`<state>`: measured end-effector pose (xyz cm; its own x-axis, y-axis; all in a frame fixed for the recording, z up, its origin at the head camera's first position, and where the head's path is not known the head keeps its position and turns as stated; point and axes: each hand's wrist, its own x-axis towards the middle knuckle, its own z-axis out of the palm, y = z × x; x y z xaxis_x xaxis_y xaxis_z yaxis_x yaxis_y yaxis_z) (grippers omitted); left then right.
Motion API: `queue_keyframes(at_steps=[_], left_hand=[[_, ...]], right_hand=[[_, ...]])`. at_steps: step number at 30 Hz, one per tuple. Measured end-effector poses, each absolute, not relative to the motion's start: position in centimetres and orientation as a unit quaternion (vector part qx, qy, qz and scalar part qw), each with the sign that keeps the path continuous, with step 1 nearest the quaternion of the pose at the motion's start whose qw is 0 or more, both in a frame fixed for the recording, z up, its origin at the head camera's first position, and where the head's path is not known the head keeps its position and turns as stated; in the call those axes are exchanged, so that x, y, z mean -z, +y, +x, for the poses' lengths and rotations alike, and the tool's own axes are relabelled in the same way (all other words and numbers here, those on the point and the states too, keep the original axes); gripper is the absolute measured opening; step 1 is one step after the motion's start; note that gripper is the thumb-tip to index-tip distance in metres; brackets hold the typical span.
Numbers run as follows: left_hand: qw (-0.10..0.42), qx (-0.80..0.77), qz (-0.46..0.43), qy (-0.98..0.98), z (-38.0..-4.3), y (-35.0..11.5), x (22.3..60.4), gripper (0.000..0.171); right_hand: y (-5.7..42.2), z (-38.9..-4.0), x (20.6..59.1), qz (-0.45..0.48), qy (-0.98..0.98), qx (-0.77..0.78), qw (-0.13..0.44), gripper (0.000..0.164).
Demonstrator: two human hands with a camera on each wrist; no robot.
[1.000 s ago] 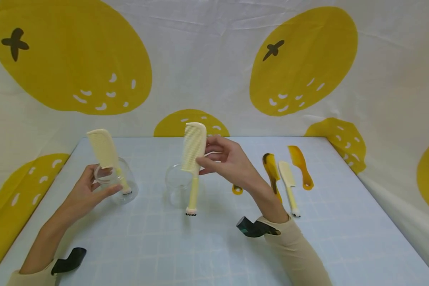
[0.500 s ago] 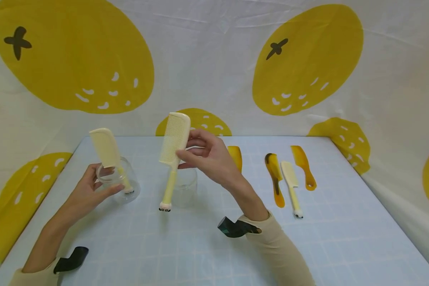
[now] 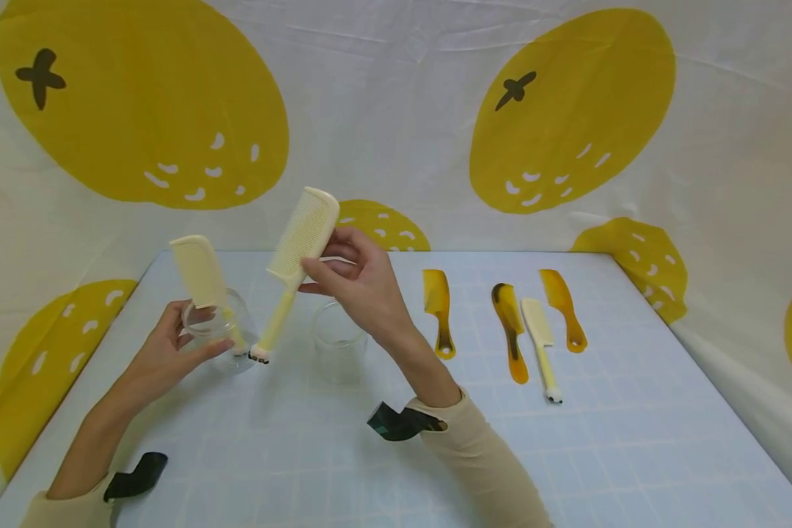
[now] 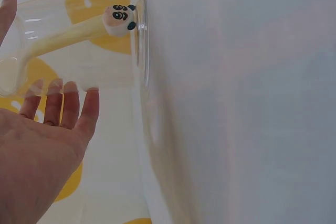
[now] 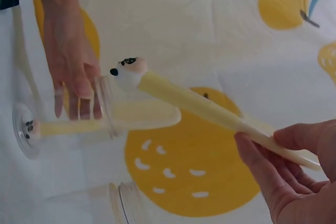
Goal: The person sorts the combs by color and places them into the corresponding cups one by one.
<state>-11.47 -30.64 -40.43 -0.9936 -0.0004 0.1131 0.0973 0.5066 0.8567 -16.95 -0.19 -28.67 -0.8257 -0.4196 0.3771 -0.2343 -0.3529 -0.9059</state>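
In the head view my left hand (image 3: 161,359) holds a clear glass jar (image 3: 246,334) at the left of the table, thumb on one side and fingers on the other. A cream comb (image 3: 199,271) leans in that jar, teeth end up; its panda-tipped handle end (image 4: 119,20) is near the jar's base. My right hand (image 3: 363,286) pinches a second cream comb (image 3: 306,231) near the base of its toothed part. This comb is tilted in the air, its panda end (image 5: 130,72) pointing down-left, in front of the held jar in the head view.
Another clear jar (image 3: 339,356) stands beneath my right hand. On the right of the table lie several combs: amber ones (image 3: 438,301) (image 3: 511,334) (image 3: 557,301) and a cream one (image 3: 537,334). A fruit-print cloth (image 3: 383,110) hangs behind the blue-white tabletop (image 3: 277,447).
My right hand has carried its cream comb left and slightly up, tilting its handle end toward the left jar. The left hand keeps its hold on the jar.
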Motion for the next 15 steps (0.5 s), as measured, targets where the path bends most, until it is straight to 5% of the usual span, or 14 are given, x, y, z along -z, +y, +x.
queue_keyframes(at_steps=[15], left_hand=[[0.031, 0.503, -0.014, -0.864, -11.6, -30.7, 40.1, 0.077]], right_hand=[[-5.5, -16.5, 29.1, -0.275, 0.512, 0.814, -0.021, 0.038]])
